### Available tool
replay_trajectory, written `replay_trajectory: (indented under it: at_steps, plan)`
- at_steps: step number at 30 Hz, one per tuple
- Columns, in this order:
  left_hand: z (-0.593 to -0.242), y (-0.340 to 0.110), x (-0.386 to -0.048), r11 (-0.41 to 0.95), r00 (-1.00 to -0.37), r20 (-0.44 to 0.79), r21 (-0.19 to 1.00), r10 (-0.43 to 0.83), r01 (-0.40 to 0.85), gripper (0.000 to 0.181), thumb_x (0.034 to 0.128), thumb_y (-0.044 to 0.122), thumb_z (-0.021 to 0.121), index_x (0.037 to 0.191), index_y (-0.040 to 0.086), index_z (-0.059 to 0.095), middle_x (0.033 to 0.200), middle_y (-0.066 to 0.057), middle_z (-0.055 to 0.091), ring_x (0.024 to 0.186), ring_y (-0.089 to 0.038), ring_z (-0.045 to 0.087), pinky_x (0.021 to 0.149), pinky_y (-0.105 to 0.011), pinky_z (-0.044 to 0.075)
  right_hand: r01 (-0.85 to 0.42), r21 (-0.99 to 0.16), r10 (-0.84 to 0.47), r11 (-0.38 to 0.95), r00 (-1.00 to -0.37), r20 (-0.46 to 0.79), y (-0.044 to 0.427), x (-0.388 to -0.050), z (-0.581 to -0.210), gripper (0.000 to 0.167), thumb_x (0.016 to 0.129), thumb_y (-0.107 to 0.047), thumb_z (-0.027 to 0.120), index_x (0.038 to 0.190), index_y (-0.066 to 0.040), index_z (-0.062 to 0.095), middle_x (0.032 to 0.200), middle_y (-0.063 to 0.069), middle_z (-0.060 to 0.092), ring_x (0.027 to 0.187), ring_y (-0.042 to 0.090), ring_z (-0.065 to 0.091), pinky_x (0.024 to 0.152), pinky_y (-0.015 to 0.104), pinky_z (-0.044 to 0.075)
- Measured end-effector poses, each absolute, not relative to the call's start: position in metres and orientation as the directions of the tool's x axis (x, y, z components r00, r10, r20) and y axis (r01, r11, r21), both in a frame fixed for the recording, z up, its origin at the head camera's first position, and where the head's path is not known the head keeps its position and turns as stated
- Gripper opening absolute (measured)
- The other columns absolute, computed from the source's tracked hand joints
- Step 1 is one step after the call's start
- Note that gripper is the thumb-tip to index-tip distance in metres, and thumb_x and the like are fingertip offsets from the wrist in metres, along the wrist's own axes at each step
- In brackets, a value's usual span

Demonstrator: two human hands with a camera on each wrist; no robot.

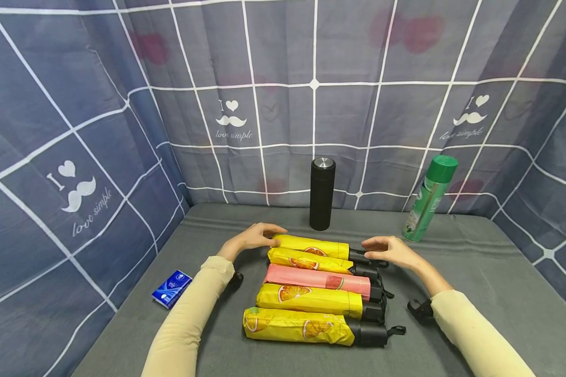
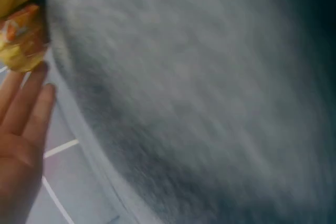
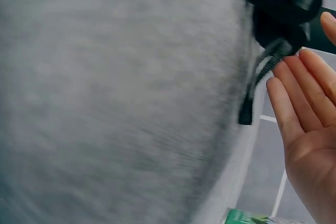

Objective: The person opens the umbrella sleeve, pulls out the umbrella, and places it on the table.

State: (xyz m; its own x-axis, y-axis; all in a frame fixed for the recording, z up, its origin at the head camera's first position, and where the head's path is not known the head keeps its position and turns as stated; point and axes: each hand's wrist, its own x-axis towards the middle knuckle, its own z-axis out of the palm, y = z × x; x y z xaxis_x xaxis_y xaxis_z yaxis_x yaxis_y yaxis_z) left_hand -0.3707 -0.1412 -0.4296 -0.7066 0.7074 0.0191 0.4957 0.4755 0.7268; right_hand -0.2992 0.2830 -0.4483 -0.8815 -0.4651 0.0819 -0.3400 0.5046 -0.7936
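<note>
1. i see blue-grey gridded fabric walls (image 1: 283, 118) enclosing a grey surface (image 1: 217, 335).
2. mid-surface: four yellow folded umbrellas (image 1: 294, 325), two each side of one pink folded umbrella (image 1: 297, 276).
3. left hand (image 1: 251, 238), fingers extended, touches the farthest yellow's end; right hand (image 1: 391, 250), fingers extended, at its handle (image 1: 358, 255).
4. behind: one green spray can (image 1: 426, 201), one black flask (image 1: 322, 196).
5. one blue tissue packet (image 1: 172, 288), left.

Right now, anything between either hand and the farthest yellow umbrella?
Nothing visible. The left hand touches the left end of the farthest yellow umbrella; the right hand is at its black handle. The black flask stands beyond, in neither hand's way.
</note>
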Motion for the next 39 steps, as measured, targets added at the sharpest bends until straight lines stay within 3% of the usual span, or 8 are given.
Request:
replay_trajectory:
  at_steps: [7,10,14,19,28,34,39]
  plan:
    - [-0.432,-0.141,-0.369,0.410,-0.656,0.051,0.744,0.753,0.527,0.044,0.0901,0.007,0.063,0.131,-0.005,0.052,0.127,-0.017,0.056,0.110,-0.027,0.054,0.095,-0.040,0.042,-0.345,-0.786,-0.458,0.512,-0.884,0.090,0.281,-0.300,-0.458,0.043,0.087,-0.023,0.070,0.121,0.002,0.061,0.114,0.017,0.064,0.098,0.023,0.063,0.078,0.027,0.051]
    - [-0.438,-0.142,-0.374,0.412,-0.637,0.059,0.716,0.768,0.563,0.045,0.0894,0.006,0.063,0.132,-0.004,0.051,0.115,-0.015,0.060,0.091,-0.019,0.053,0.080,-0.030,0.045,-0.377,-0.762,-0.462,0.526,-0.879,0.116,0.280,-0.300,-0.461,0.042,0.086,-0.023,0.071,0.119,0.001,0.063,0.112,0.015,0.065,0.097,0.023,0.063,0.077,0.027,0.050]
    - [-0.438,-0.140,-0.373,0.444,-0.641,0.057,0.674,0.766,0.591,0.045,0.0882,0.006,0.065,0.131,-0.002,0.054,0.101,-0.011,0.061,0.075,-0.017,0.045,0.065,-0.024,0.038,-0.400,-0.717,-0.456,0.572,-0.881,0.128,0.277,-0.298,-0.463,0.043,0.084,-0.027,0.073,0.118,-0.002,0.065,0.111,0.013,0.066,0.095,0.021,0.064,0.076,0.027,0.051]
    - [-0.437,-0.138,-0.373,0.487,-0.664,0.038,0.649,0.747,0.585,0.044,0.0870,0.011,0.067,0.129,0.003,0.057,0.096,-0.008,0.061,0.078,-0.018,0.047,0.068,-0.027,0.039,-0.429,-0.670,-0.459,0.606,-0.876,0.147,0.273,-0.297,-0.463,0.043,0.083,-0.029,0.073,0.117,-0.004,0.066,0.108,0.010,0.067,0.091,0.017,0.063,0.073,0.028,0.051]
    - [-0.442,-0.139,-0.381,0.429,-0.633,0.102,0.652,0.768,0.625,0.042,0.0848,0.019,0.069,0.126,0.013,0.062,0.101,0.002,0.065,0.079,-0.011,0.052,0.071,-0.027,0.045,-0.453,-0.654,-0.432,0.606,-0.878,0.207,0.271,-0.299,-0.468,0.037,0.082,-0.024,0.074,0.112,-0.004,0.067,0.102,0.008,0.068,0.085,0.015,0.064,0.071,0.030,0.051]
    - [-0.424,-0.133,-0.371,0.459,-0.698,0.113,0.677,0.707,0.575,0.043,0.0826,0.005,0.068,0.125,0.002,0.060,0.095,-0.007,0.064,0.076,-0.014,0.053,0.066,-0.026,0.044,-0.420,-0.719,-0.373,0.553,-0.897,0.237,0.270,-0.299,-0.457,0.036,0.083,-0.019,0.073,0.114,-0.004,0.065,0.108,0.012,0.065,0.093,0.022,0.061,0.078,0.031,0.049]
    - [-0.388,-0.131,-0.358,0.366,-0.714,0.193,0.752,0.673,0.548,0.041,0.0833,-0.004,0.065,0.123,-0.006,0.058,0.099,-0.015,0.064,0.080,-0.022,0.056,0.070,-0.029,0.047,-0.365,-0.845,-0.321,0.391,-0.915,0.246,0.269,-0.304,-0.436,0.038,0.087,-0.013,0.068,0.121,0.002,0.058,0.116,0.023,0.058,0.097,0.014,0.061,0.079,0.025,0.049]
